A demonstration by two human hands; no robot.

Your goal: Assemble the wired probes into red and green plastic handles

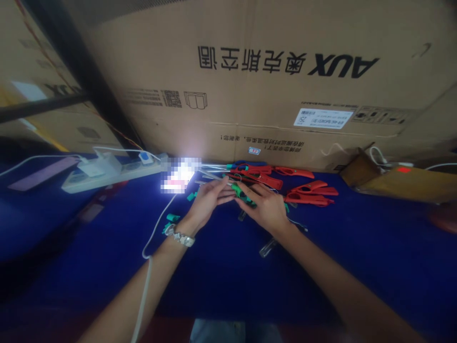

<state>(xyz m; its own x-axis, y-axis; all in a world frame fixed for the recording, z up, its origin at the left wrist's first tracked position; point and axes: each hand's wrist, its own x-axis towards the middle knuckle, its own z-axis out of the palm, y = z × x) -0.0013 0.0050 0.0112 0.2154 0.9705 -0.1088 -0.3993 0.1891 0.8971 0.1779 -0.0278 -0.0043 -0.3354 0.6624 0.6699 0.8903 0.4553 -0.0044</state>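
Between my two hands is a green plastic lighter part (237, 189) with a thin metal tube running from it toward the upper left. My left hand (208, 201) pinches around the tube end, a silver watch on its wrist. The fingers of my right hand (266, 204) close on the green part from the other side. Just beyond lie red lighter shells (262, 177), with metal rods pointing left beside them. More red shells (310, 193) rest to the right. Small green pieces (173, 217) are scattered near my left wrist. A clear plastic piece (267, 247) lies below my right hand.
A large cardboard box (250, 95) stands behind the blue table surface (221, 281). A bright, blurred-out screen (180, 175) has a white cable (146, 267) crossing my left forearm. A power strip (107, 176) sits at left, a low cardboard box (400, 183) at right.
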